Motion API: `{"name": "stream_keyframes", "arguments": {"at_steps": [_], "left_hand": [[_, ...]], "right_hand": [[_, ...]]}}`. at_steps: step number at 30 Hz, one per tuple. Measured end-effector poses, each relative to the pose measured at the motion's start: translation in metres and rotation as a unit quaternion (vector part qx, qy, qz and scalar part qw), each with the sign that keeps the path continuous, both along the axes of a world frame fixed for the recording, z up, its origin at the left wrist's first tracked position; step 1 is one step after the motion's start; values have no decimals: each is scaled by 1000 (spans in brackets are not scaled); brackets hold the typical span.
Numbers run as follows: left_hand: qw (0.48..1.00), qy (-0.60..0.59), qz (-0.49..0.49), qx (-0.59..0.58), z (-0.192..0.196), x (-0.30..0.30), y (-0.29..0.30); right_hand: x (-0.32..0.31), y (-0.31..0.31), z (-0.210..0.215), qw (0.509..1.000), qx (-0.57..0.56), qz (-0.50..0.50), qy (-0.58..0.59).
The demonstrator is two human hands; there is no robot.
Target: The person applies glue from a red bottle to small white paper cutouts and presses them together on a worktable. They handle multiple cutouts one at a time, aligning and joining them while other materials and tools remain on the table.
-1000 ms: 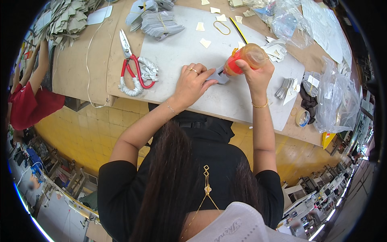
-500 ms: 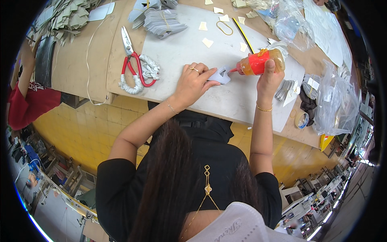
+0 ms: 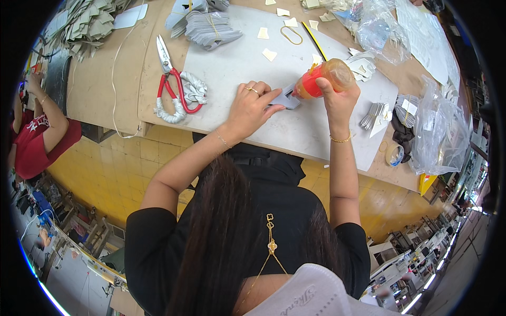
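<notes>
My left hand [image 3: 256, 105] pinches a small pale grey cut piece [image 3: 288, 100] between thumb and fingers, just above the white work sheet. In my right hand [image 3: 340, 100] is a glue bottle [image 3: 326, 79] with amber contents and a red label, tipped so its nozzle end points down and left at the piece. The nozzle's tip is hard to make out against the piece, so I cannot tell whether they touch. Left of my hands lie large scissors [image 3: 171, 87] with red handles partly wrapped in pale cloth.
Banded grey pieces [image 3: 213, 30] lie at the back, with small cream cutouts [image 3: 269, 55], a rubber band [image 3: 291, 36] and a yellow-black strip [image 3: 314, 41]. Grey pieces [image 3: 376, 116], a tape roll [image 3: 394, 155] and a clear plastic bag [image 3: 437, 129] sit right. A person in red [image 3: 42, 131] works at far left.
The glue bottle in my right hand has moved left and tilted more steeply, bringing its nozzle end over the grey piece. My left hand has barely moved. The person in red has shifted.
</notes>
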State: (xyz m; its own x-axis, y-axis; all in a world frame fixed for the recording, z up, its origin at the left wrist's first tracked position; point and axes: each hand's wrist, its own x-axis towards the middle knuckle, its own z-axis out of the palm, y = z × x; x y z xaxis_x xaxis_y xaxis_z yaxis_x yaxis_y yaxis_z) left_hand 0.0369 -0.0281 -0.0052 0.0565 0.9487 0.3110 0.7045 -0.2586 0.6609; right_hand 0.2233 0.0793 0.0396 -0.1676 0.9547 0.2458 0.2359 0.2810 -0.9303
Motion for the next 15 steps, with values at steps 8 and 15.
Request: {"name": "stream_keyframes", "arguments": {"at_steps": [8,15], "left_hand": [[1000,0,2,-4,-1,0,0],[1000,-3,4,-8,-1,0,-1]], "right_hand": [[9,-10,-3,999,17,13,-34],[12,-52,-23,983,-25,-59,173]]}}
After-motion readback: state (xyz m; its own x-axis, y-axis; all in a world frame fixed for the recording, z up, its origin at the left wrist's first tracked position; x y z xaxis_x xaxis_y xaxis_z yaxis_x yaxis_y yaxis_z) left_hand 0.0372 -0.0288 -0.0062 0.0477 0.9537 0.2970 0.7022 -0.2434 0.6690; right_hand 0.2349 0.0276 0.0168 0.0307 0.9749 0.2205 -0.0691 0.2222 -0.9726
